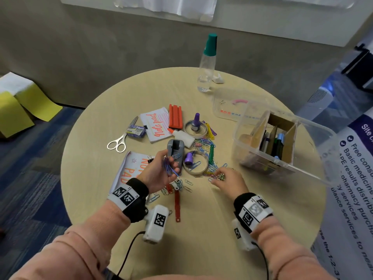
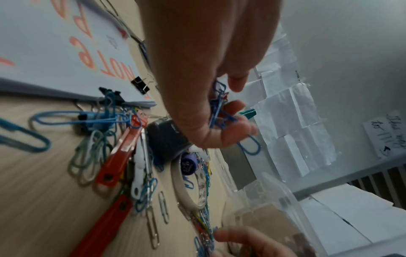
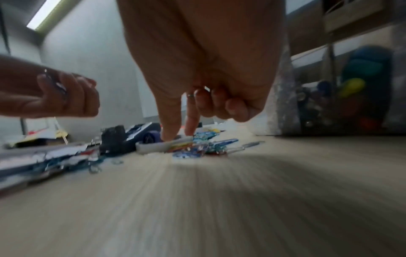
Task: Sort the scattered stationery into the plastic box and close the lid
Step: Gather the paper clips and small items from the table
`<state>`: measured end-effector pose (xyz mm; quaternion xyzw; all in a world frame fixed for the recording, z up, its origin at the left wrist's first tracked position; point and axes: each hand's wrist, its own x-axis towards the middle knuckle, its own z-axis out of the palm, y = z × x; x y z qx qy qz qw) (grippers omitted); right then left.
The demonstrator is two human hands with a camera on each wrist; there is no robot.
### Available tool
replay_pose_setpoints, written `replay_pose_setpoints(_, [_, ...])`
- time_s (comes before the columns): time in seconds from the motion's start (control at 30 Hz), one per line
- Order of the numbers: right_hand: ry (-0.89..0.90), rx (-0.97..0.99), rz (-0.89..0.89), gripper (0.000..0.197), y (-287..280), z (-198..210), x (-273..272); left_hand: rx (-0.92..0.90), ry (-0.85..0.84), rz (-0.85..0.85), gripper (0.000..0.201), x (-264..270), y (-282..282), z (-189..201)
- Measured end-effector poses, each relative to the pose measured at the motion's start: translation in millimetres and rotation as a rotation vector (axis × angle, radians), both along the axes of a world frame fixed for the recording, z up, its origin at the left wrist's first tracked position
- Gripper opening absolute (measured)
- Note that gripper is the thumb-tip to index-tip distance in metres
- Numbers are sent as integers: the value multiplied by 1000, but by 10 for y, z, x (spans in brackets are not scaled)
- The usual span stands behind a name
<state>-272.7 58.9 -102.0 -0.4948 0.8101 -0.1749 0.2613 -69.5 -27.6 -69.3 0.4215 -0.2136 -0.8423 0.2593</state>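
Note:
My left hand (image 1: 171, 166) is raised palm up over the table and grips a bunch of blue and purple paper clips (image 2: 219, 111). To its right, my right hand (image 1: 219, 177) reaches down to the pile of coloured paper clips (image 1: 210, 158); its thumb and forefinger (image 3: 169, 132) pinch clips at the pile's near edge, the other fingers curled. The clear plastic box (image 1: 242, 146) stands open at the right, with cardboard dividers and pens inside. Its clear lid (image 1: 228, 110) lies flat behind it.
Scissors (image 1: 119, 141), a staples box (image 1: 136, 131), two note pads (image 1: 156, 127), an orange block (image 1: 175, 116), a glue bottle (image 1: 181, 136), a grey tape dispenser (image 1: 175, 147) and two tape rings (image 1: 204, 168) lie mid-table. A water bottle (image 1: 207, 61) stands at the back. A red strip (image 1: 177, 203) lies near my left wrist.

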Motion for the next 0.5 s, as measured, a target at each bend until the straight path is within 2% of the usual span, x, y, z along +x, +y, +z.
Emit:
replay_pose_setpoints(0.07, [105, 72, 65, 15, -32, -15, 24, -24, -77, -34, 35, -7, -4, -17])
replay_pose_setpoints(0.13, [135, 84, 68, 10, -42, -33, 44, -42, -129, -54, 34, -7, 1, -30])
replay_pose_setpoints(0.37, [72, 153, 237, 14, 38, -94, 69, -169, -289, -139, 23, -19, 58, -43])
replay_pose_setpoints(0.43, [-157, 62, 119, 23, 69, -76, 61, -205, -312, -144, 16, -11, 62, -49])
replay_pose_setpoints(0.47, [-387, 4, -13, 28, 86, -49, 40, -217, -316, -143, 14, -4, 62, -58])
replay_pose_setpoints(0.5, [-697, -64, -161, 30, 105, -23, 11, -225, -319, -141, 12, 3, 63, -69])
